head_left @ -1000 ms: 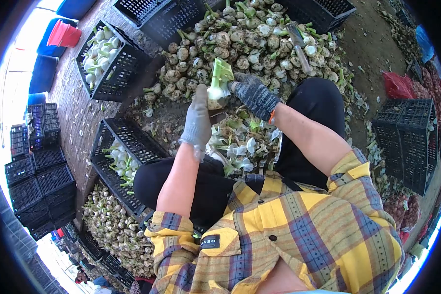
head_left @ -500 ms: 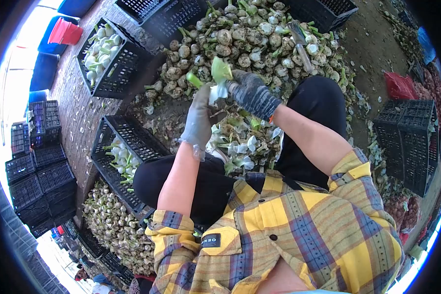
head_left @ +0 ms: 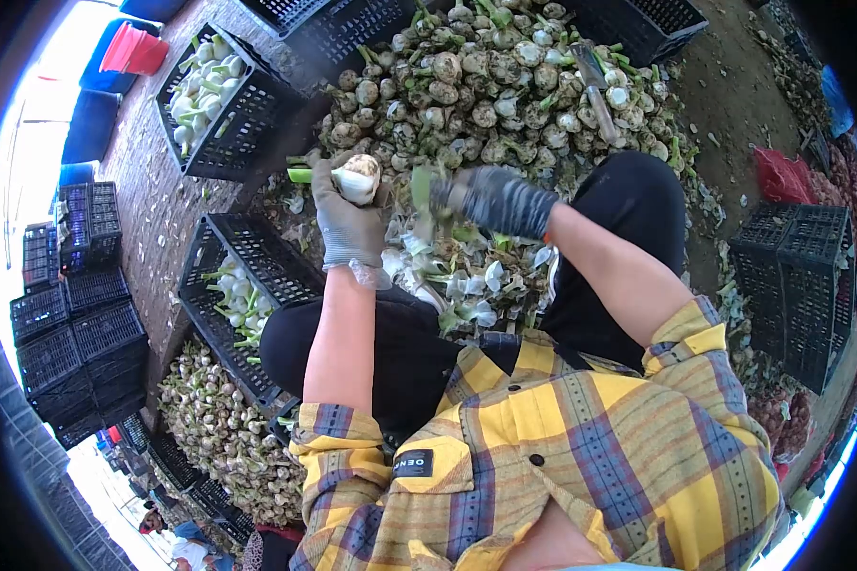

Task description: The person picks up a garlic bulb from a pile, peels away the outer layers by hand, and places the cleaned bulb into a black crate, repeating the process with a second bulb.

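My left hand [head_left: 346,228], in a grey glove, is closed around a garlic bulb [head_left: 360,181]. The bulb's white side and brown root end face right, and its cut green stem sticks out to the left. To the right, my right hand [head_left: 500,200] wears a dark striped glove and is smeared by motion. A blurred strip of green garlic peel [head_left: 422,190] hangs at its fingertips, apart from the bulb. Below both hands, loose white and green peels [head_left: 471,285] litter the ground between my legs.
A heap of unpeeled garlic [head_left: 486,90] lies ahead, with a wooden-handled blade [head_left: 597,95] on top. Black crates holding peeled garlic stand at the upper left [head_left: 229,143] and beside my left knee [head_left: 257,247]. Stacked crates [head_left: 795,285] stand at right.
The green outer peel has come away from the bulb. My left hand has turned and moved left with the bulb, while my right hand has moved slightly right and down with the peel.
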`<state>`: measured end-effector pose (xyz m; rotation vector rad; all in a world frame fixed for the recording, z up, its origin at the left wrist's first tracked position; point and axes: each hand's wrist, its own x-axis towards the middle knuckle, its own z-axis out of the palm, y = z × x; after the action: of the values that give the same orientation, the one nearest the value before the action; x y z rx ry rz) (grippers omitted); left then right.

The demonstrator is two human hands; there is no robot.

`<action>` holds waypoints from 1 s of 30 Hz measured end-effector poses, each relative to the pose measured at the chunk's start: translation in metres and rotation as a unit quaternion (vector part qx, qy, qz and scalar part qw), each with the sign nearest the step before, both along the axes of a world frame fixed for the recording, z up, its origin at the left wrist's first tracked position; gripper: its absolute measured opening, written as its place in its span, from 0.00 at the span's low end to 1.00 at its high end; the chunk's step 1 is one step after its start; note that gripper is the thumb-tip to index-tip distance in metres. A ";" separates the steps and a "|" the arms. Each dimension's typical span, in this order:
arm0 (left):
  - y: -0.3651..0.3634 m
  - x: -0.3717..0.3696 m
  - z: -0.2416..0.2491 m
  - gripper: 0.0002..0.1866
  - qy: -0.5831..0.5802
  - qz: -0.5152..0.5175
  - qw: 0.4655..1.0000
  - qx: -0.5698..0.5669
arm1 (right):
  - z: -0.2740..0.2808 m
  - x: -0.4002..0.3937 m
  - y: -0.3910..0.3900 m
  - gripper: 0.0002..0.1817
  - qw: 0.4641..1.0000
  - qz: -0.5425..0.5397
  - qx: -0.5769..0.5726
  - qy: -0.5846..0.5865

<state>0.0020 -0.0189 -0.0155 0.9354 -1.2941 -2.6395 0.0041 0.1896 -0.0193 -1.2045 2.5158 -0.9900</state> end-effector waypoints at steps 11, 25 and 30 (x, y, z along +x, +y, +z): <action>0.029 0.024 0.008 0.30 0.113 -0.165 0.948 -0.247 | -0.015 -0.007 -0.021 0.32 0.866 -0.178 -0.151 -0.442; 0.037 0.026 -0.005 0.27 0.155 -0.232 0.919 -0.280 | 0.015 -0.005 -0.010 0.17 0.801 -0.188 -0.234 -0.518; 0.036 0.026 -0.006 0.26 0.144 -0.224 0.927 -0.262 | 0.000 -0.005 -0.012 0.15 0.830 -0.224 -0.230 -0.457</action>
<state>0.0282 0.0175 -0.0213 0.1788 -2.1627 -2.3418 -0.0012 0.1778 -0.0189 -0.0398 1.7971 -1.8010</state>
